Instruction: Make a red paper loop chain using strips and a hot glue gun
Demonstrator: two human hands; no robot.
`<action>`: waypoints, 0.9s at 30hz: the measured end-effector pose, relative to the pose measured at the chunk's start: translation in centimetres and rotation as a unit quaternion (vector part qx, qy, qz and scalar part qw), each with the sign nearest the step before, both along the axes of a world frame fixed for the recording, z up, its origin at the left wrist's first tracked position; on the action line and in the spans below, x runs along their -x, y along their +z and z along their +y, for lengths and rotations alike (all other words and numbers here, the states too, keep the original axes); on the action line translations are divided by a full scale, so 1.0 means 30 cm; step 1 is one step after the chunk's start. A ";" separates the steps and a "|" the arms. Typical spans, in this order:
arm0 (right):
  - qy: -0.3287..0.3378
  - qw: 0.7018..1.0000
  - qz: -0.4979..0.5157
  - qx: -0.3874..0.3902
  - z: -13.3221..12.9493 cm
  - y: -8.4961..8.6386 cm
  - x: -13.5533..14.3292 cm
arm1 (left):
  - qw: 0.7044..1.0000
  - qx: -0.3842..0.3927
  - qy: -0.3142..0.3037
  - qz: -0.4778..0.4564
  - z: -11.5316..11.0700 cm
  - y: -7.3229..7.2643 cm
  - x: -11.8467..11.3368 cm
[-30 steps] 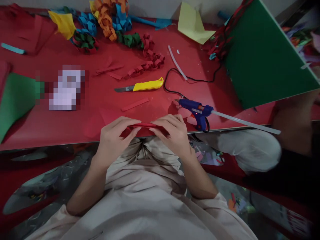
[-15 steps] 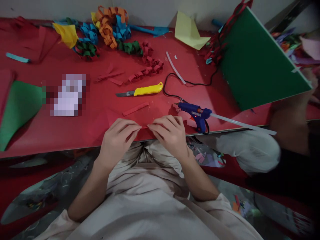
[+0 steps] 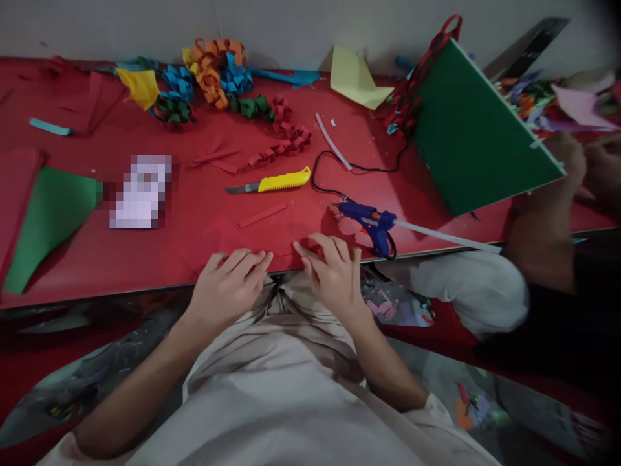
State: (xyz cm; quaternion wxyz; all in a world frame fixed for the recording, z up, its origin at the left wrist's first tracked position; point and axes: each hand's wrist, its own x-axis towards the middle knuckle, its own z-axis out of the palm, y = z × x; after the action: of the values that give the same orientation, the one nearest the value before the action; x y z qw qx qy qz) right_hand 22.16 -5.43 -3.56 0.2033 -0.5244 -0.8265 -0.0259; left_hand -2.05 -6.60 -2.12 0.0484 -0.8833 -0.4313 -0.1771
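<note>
At the front edge of the red table (image 3: 121,268), my left hand (image 3: 228,288) has its fingers bent together; what they hold, if anything, is hidden. My right hand (image 3: 334,275) is beside it, fingers apart, its index fingertip near a thin red paper piece (image 3: 284,254) that is hard to tell from the tabletop. A folded red strip (image 3: 262,215) lies just beyond the hands. Farther back is a yellow cutter (image 3: 284,180) with its blade out. Right of my right hand rests a blue glue gun (image 3: 363,217) with a long glue stick.
Paper chains (image 3: 211,74) lie along the back. A green board (image 3: 485,136) leans at the right, near another person's hands (image 3: 565,162). Green paper (image 3: 53,213) and a pixelated pale object (image 3: 140,194) lie left. The glue gun's black cord (image 3: 378,169) loops behind it.
My hands have moved a little apart, and the fingers of my right hand have spread. The view has shifted slightly, and another person's hands now show beside the green board.
</note>
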 end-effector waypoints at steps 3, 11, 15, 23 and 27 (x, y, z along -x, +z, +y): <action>-0.038 0.999 -0.007 -0.022 -0.013 -0.008 -0.051 | 0.999 -0.031 0.009 0.008 -0.023 0.002 0.009; -0.031 0.999 0.038 -0.007 0.014 0.029 0.002 | 0.997 0.007 0.080 -0.021 0.011 0.029 -0.021; 0.013 0.998 0.043 0.037 0.060 0.042 0.047 | 0.986 0.093 0.109 -0.088 0.062 0.035 -0.041; 0.051 0.972 0.207 0.099 0.099 0.030 0.064 | 0.921 0.168 0.119 -0.331 0.071 0.008 -0.088; 0.104 0.920 0.343 0.161 0.108 0.015 0.074 | 0.852 0.209 0.179 -0.446 0.045 -0.017 -0.087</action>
State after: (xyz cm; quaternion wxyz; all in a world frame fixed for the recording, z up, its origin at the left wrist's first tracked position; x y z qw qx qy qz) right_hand 19.95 -2.19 -3.11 0.3887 -0.4376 -0.7493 0.3098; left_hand 0.55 -5.25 -2.62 -0.3035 -0.6063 -0.5844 -0.4459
